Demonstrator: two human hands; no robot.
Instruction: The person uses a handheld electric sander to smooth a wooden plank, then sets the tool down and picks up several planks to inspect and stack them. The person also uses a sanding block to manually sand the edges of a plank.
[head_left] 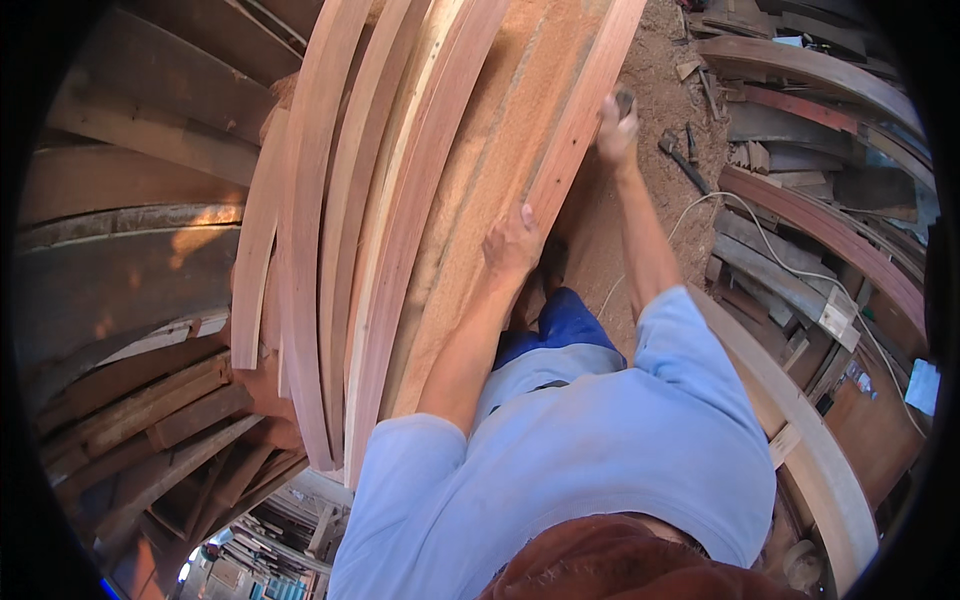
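Note:
A long reddish wooden plank [590, 110] stands along the right edge of a wide workbench top [480, 180] strewn with sawdust. My left hand [512, 242] is closed round the near end of this plank, thumb on its upper side. Farther off, beside the plank's right face, my right hand [617, 135] is raised and smeared by motion. Its fingers are closed round a small dark object [625, 101], which is too blurred to name. To the left of my left hand, several long curved planks [420, 190] lie side by side on the bench.
On the sawdust-covered floor to the right lies a dark-handled tool [684, 165]. A pale cord [755, 225] winds past it among stacked boards [790, 270]. A curved timber [800, 410] lies at my right side. More lumber [150, 400] is piled at the left.

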